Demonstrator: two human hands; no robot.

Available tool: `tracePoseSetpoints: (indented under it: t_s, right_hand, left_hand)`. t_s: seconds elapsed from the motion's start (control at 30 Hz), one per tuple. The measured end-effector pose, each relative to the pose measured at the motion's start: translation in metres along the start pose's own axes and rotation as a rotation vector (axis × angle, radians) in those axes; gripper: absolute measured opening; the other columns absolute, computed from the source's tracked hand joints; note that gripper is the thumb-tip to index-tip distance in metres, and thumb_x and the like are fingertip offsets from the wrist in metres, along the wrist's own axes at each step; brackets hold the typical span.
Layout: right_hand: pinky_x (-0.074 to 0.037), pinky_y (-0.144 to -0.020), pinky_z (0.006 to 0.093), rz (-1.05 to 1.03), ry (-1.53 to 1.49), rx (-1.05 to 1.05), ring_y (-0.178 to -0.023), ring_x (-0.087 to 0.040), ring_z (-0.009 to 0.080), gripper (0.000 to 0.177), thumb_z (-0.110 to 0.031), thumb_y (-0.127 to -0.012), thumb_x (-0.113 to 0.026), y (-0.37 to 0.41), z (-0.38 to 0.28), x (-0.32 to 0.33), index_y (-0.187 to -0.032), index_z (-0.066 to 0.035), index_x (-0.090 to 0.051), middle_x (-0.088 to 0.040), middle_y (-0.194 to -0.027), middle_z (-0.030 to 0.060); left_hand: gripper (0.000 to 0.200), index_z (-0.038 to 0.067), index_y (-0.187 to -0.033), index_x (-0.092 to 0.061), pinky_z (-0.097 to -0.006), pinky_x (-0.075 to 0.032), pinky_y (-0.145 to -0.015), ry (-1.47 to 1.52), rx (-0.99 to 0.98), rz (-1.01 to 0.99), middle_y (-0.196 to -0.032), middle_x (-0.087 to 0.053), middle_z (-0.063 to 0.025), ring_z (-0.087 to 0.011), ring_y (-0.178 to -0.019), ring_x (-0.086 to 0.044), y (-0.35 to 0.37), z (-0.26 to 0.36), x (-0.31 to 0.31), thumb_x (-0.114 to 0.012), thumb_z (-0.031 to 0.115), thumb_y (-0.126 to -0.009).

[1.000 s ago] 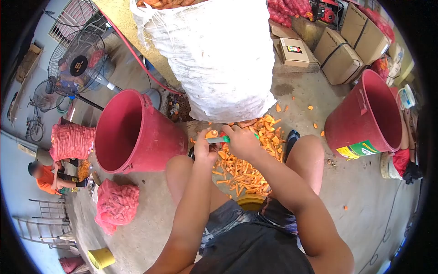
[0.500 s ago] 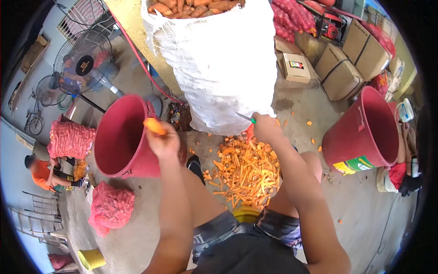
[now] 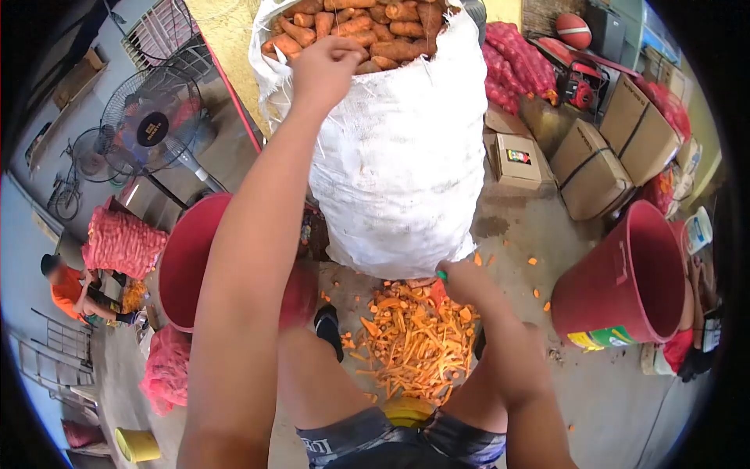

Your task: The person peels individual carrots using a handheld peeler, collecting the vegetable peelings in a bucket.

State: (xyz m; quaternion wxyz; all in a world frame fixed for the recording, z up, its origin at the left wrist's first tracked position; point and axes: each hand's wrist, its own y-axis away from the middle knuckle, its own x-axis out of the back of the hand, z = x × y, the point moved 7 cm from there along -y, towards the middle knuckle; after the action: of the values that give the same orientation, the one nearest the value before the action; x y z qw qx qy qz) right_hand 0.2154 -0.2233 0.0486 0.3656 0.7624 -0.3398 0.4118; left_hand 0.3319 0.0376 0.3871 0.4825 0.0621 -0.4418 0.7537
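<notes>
A tall white woven sack (image 3: pixel 398 172) stands in front of me, filled to the top with unpeeled carrots (image 3: pixel 379 35). My left hand (image 3: pixel 324 72) is over the sack's near rim, fingers bent but apart at the carrots, with none visibly gripped. Lower down, my right hand (image 3: pixel 462 281) is closed around a knife, of which only the green handle (image 3: pixel 442 274) shows; the blade cannot be made out. Beneath it, a heap of orange carrot peelings and cut pieces (image 3: pixel 418 340) lies on the floor between my legs.
A red bin (image 3: pixel 183 266) stands on the left, partly behind my left arm; another red bin (image 3: pixel 601 273) is at right. Pink mesh bags (image 3: pixel 125 242) and a fan (image 3: pixel 152 129) are to the left. Cardboard boxes (image 3: pixel 590 168) sit back right. Another person (image 3: pixel 70 289) sits far left.
My left hand has gone from the left bin, where it held a peeled carrot, up to the sack's mouth; that carrot is no longer in it. My right hand keeps the knife, its blade now hidden.
</notes>
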Motion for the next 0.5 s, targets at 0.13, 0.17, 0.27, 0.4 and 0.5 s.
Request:
tracePoseSetpoints:
  t_s: [0.13, 0.17, 0.27, 0.4, 0.5]
  right_hand:
    - [-0.056, -0.094, 0.0521, -0.121, 0.039, -0.033, -0.112, -0.07, 0.0406, 0.039, -0.007, -0.093, -0.054, -0.003, 0.005, -0.003, -0.13, -0.011, -0.068, -0.074, -0.119, 0.0225]
    - [-0.056, -0.094, 0.0522, -0.116, 0.025, -0.038, -0.112, -0.07, 0.0409, 0.039, -0.007, -0.093, -0.054, -0.003, 0.007, -0.002, -0.129, -0.01, -0.068, -0.074, -0.117, 0.0225]
    - [-0.056, -0.094, 0.0524, -0.08, -0.003, -0.016, -0.11, -0.071, 0.0415, 0.038, -0.007, -0.093, -0.054, -0.006, 0.016, -0.007, -0.128, -0.01, -0.068, -0.074, -0.114, 0.0226]
    - [-0.055, -0.093, 0.0537, -0.024, -0.037, 0.04, -0.108, -0.071, 0.0423, 0.036, -0.008, -0.094, -0.055, 0.0, 0.007, -0.001, -0.127, -0.011, -0.069, -0.075, -0.11, 0.0231]
    - [-0.055, -0.092, 0.0543, -0.034, -0.08, 0.026, -0.107, -0.071, 0.0424, 0.033, -0.01, -0.095, -0.055, 0.01, -0.003, 0.002, -0.125, -0.011, -0.069, -0.074, -0.11, 0.0237]
  left_hand:
    - [0.049, 0.003, -0.131, -0.071, -0.0357, -0.057, -0.096, -0.446, -0.169, -0.153, -0.123, -0.077, -0.0158, -0.0258, -0.11, -0.074, -0.06, -0.023, -0.058, -0.076, 0.026, -0.088]
    - [0.05, 0.003, -0.131, -0.071, -0.0374, -0.057, -0.098, -0.573, -0.106, -0.253, -0.122, -0.077, -0.0161, -0.0282, -0.11, -0.074, -0.068, -0.03, -0.069, -0.076, 0.027, -0.087]
    - [0.055, 0.003, -0.134, -0.07, -0.0409, -0.056, -0.1, -0.685, 0.006, -0.452, -0.124, -0.076, -0.0172, -0.0308, -0.111, -0.074, -0.069, -0.026, -0.072, -0.074, 0.032, -0.087]
    - [0.058, 0.009, -0.143, -0.065, -0.0423, -0.053, -0.104, -0.82, -0.067, -0.638, -0.128, -0.074, -0.019, -0.031, -0.12, -0.07, -0.064, -0.034, -0.071, -0.069, 0.04, -0.094]
    - [0.056, 0.007, -0.141, -0.066, -0.0404, -0.051, -0.107, -0.644, -0.042, -0.492, -0.138, -0.069, -0.0213, -0.0328, -0.129, -0.065, -0.076, -0.055, -0.075, -0.069, 0.04, -0.095]
